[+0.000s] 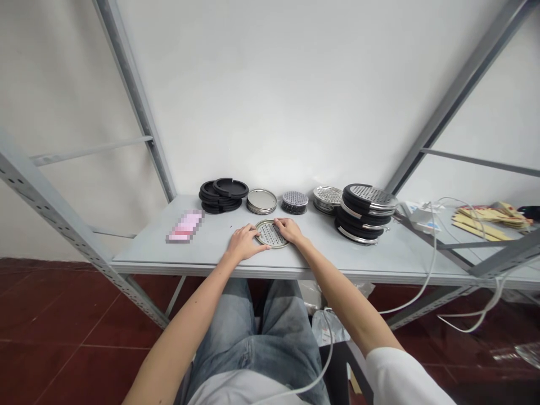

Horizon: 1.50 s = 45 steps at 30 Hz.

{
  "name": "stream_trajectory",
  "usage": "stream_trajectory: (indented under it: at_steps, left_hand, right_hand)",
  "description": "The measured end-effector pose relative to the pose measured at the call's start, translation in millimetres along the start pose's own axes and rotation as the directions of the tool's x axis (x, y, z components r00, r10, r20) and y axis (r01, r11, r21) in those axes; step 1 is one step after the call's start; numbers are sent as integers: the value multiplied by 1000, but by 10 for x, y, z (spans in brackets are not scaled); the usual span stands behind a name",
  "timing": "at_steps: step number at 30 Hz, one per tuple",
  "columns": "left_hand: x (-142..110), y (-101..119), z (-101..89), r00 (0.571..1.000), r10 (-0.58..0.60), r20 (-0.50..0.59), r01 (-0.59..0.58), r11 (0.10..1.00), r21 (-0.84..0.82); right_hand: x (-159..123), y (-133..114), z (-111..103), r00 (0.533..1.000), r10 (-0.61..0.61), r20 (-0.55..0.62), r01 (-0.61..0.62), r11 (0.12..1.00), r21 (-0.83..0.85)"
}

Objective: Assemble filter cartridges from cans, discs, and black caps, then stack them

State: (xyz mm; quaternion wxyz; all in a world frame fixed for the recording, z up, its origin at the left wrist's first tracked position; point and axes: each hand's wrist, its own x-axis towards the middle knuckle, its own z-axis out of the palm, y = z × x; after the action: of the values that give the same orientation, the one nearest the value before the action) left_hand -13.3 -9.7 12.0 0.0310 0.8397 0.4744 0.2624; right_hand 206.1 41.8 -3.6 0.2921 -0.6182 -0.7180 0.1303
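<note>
Perforated disc [272,235] flat, patterned side up

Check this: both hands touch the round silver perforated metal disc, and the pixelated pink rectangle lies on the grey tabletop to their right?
No: the head view shows the pixelated pink rectangle left of the left hand, not right; the rest stands.

Soft, even light washes a pale wall [270,90] as metal rims [358,237] glint, wide-angle distortion splays the shelf posts [134,93] outward and pixelation masks a pink rectangle [185,226].
</note>
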Motion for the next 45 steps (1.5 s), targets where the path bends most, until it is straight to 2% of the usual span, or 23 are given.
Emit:
stream_trajectory:
  at_steps: [20,26,33,41,45]
  left_hand:
    - [-11,10,-1,1000,-8,9,8,999,33]
    - [-3,3,18,1000,15,7,-16,998,63]
    - [4,-21,41,999,51,-4,-50,997,62]
    - [4,-32,47,999,53,-13,-52,998,35]
    - [10,-32,58,999,30,-16,-29,999,42]
  right_hand:
    - [-20,-65,-67,997,59,53,-54,995,-82]
    - [-12,19,-16,1000,19,12,-19,1000,-8]
    - [-6,62,-15,993,115,-28,-111,987,112]
    - [-17,77,4,994,78,-76,-68,991,119]
    - [-23,104,-4,986,74,-147,-50,986,160]
